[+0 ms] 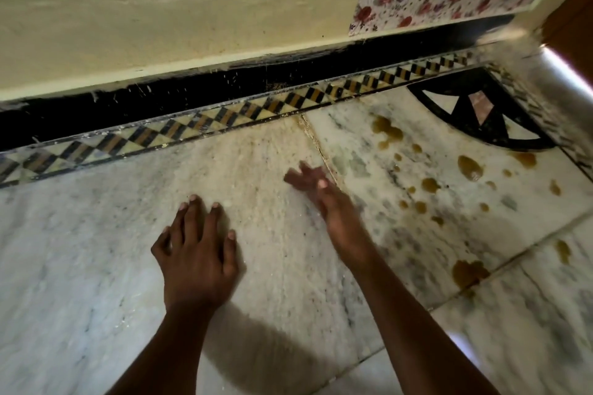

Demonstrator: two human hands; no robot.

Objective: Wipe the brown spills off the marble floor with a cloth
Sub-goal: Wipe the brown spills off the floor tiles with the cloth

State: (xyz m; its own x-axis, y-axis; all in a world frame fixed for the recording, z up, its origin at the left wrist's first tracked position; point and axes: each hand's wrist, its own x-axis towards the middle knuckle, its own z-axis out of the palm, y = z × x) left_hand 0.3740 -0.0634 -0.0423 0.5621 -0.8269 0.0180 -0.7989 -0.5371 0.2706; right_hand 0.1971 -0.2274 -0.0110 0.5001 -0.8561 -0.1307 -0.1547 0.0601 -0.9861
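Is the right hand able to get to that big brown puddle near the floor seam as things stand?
Probably yes: the right hand is empty, and only bare marble floor lies between it and the brown puddle. No cloth is in view, though.

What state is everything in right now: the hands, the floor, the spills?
Left hand: open, fingers spread, palm flat on the floor, empty.
Right hand: open, blurred, raised over the floor, empty.
Marble floor: unwiped on the right side.
Brown spills: wet-looking, scattered as puddles and drops right of the hands.
Cloth: not in view.
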